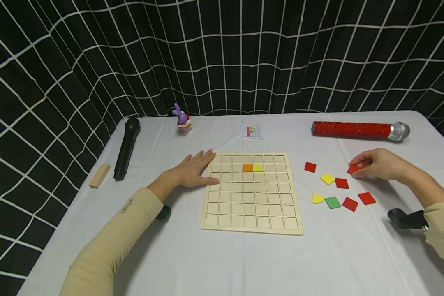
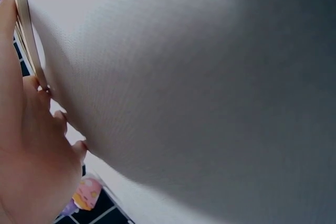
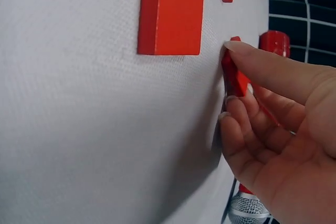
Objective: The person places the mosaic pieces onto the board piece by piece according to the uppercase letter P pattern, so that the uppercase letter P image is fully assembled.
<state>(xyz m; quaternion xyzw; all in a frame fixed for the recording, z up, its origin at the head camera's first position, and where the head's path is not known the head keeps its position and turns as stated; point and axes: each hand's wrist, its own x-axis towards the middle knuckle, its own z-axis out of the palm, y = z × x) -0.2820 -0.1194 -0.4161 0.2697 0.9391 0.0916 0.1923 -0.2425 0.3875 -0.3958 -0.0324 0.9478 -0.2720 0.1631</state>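
Note:
A wooden grid board (image 1: 249, 232) lies mid-table, with an orange tile (image 1: 248, 167) and a yellow tile (image 1: 258, 167) side by side in its second row. My left hand (image 1: 193, 170) rests with straight fingers on the board's upper left edge. On the right, my right hand (image 1: 382, 164) pinches a red square tile (image 3: 237, 77) between thumb and fingers, close to the cloth. Around it lie several red tiles (image 1: 366, 198), a yellow square (image 1: 327, 179), a yellow rounded tile (image 1: 317, 198) and a green tile (image 1: 333, 202).
A small pattern card (image 1: 251, 132) lies behind the board. Near the back stand a purple figurine (image 1: 183, 119) and, lying down, a red glittery microphone (image 1: 355, 129). To the left are a black microphone (image 1: 127, 148) and a wooden block (image 1: 99, 176). A black gridded curtain hangs behind.

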